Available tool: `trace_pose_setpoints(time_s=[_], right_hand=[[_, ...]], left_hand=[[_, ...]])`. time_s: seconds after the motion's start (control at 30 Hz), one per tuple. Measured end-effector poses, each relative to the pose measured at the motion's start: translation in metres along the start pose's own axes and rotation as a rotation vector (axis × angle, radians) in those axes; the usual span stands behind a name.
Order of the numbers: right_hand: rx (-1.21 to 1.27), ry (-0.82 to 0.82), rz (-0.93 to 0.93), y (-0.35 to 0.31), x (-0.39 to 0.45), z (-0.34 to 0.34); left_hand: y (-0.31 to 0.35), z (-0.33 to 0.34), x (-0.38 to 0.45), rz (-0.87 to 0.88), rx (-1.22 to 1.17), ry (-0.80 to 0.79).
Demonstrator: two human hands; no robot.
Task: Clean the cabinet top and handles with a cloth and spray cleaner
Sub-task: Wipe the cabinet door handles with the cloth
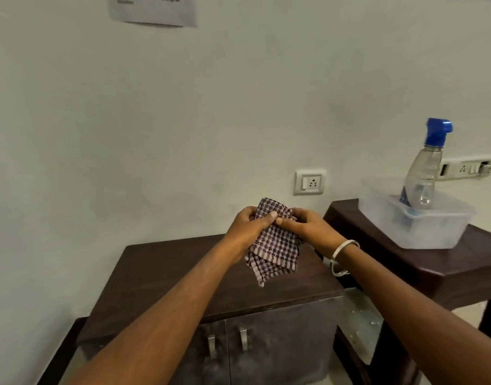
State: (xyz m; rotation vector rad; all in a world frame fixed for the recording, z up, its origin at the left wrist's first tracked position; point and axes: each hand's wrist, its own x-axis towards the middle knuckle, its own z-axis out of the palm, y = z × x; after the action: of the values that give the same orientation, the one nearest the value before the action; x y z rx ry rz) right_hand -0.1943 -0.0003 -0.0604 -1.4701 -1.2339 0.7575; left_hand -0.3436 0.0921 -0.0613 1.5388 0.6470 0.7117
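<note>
A checked maroon-and-white cloth (274, 245) hangs bunched in the air above the dark brown cabinet top (166, 273). My left hand (248, 226) grips its upper left part with the thumb over the fabric. My right hand (308, 226) pinches its upper right part, and the two hands nearly touch. Two metal handles (227, 341) stand side by side on the cabinet doors below. The spray bottle (425, 173), clear with a blue nozzle, leans in a translucent plastic tub (433, 232) on the right.
The tub sits on a dark wooden table (405, 262), higher than the cabinet and to its right. A pale wall stands right behind both, with a socket (311, 182) above the cabinet and a switch panel (466, 168) behind the bottle.
</note>
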Motion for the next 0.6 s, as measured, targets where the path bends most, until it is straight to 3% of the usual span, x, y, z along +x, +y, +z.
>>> trace_pose_setpoints(time_s=[0.4, 0.6], right_hand=[[0.596, -0.177, 0.147, 0.054, -0.020, 0.078], [0.928, -0.241, 0.310, 0.081, -0.046, 0.094]], left_hand=[[-0.060, -0.047, -0.029, -0.131, -0.110, -0.106], [-0.098, -0.053, -0.045, -0.167, -0.211, -0.220]])
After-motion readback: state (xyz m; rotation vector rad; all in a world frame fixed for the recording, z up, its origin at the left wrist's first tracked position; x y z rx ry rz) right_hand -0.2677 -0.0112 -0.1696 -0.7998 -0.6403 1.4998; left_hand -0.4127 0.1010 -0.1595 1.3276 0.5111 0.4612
